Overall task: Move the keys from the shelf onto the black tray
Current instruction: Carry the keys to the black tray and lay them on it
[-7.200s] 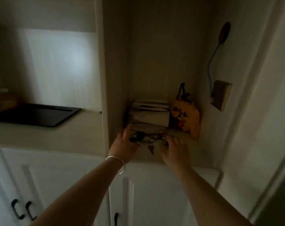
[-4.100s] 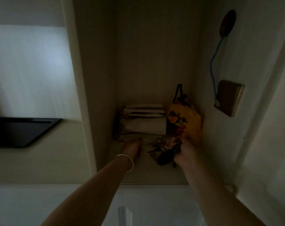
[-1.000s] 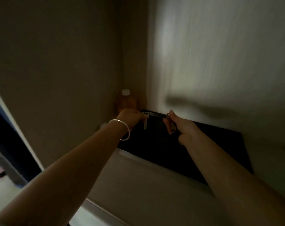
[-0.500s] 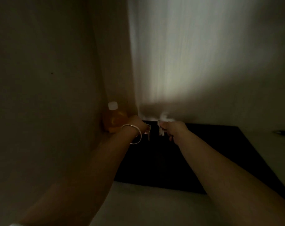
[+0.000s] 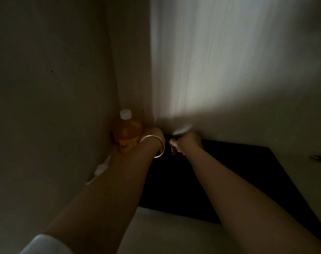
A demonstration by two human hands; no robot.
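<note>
The black tray (image 5: 238, 173) lies on the pale counter against the back wall. Both my hands are over its far left corner. My right hand (image 5: 190, 143) is closed on the keys (image 5: 173, 150), which hang from its fingers just above the tray. My left hand (image 5: 154, 134), with a silver bangle on the wrist, is right beside them to the left. Its fingers are curled away behind the wrist, so its grip is hidden. The scene is very dark.
An orange drink bottle (image 5: 127, 133) with a white cap stands in the corner, touching my left wrist. A small white object (image 5: 101, 167) lies along the left wall. A dark pen-like thing (image 5: 320, 158) rests on the counter at the far right.
My view has swung from the shelf niche to the tray. Both hands carried the keys over and have dropped a little toward the tray's far left corner.
</note>
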